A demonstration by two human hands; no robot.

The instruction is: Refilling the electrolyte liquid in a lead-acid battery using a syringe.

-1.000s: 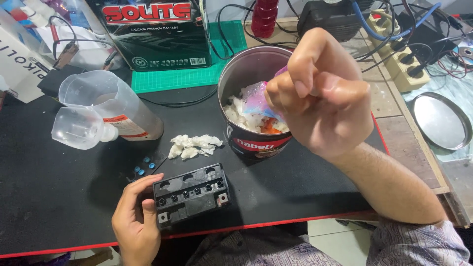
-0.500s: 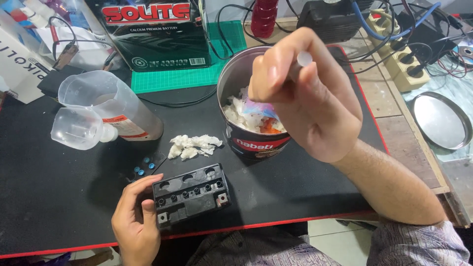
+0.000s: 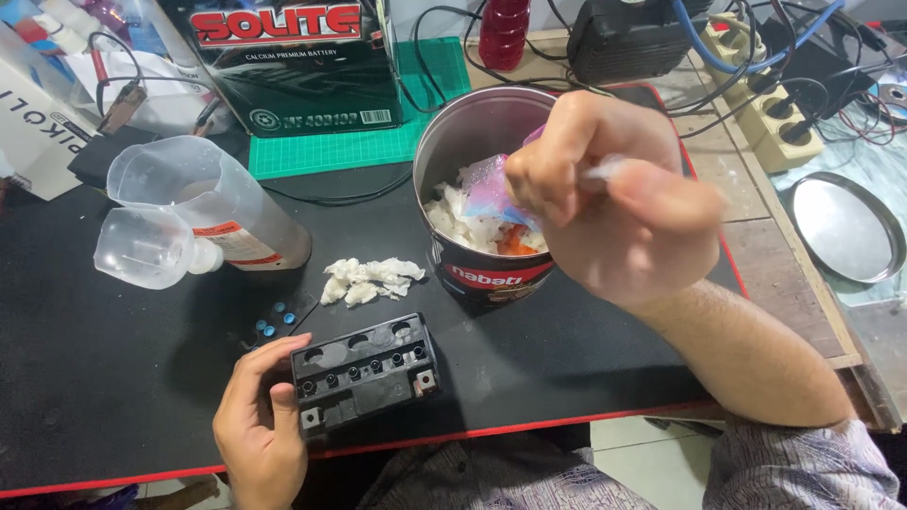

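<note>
Small black battery case [image 3: 364, 376] lies flat on the black bench [image 3: 123, 397] near its front edge, top face up, showing a row of round cell openings. Long axis runs roughly from 8 to 2 o'clock, slightly skewed to the bench edge; terminal corners at the near side.

Left hand [image 3: 260, 425] at the case's 8 o'clock end, fingers curled loosely round that short end, thumb lying along the near edge; holding it steady.

Right hand [image 3: 614, 203] raised over the round tin [image 3: 487, 189], at 1 o'clock from the case. Fingers pinched narrow on a small pale scrap [image 3: 605, 170]; what it is, cannot tell, blurred. The tin holds white wadding and bits of coloured wrapper.

At 12 o'clock from the case, a small heap of white cotton wads [image 3: 368, 279]. At 10 o'clock, a few blue caps [image 3: 274, 321], then a clear plastic jug [image 3: 203, 212] and clear bottle [image 3: 151, 247] on their sides.

Far edge, 11 o'clock: large black battery box [image 3: 293, 61] on a green cutting mat [image 3: 350, 142]. At 3 o'clock, off the bench, a round metal lid [image 3: 846, 227].
</note>
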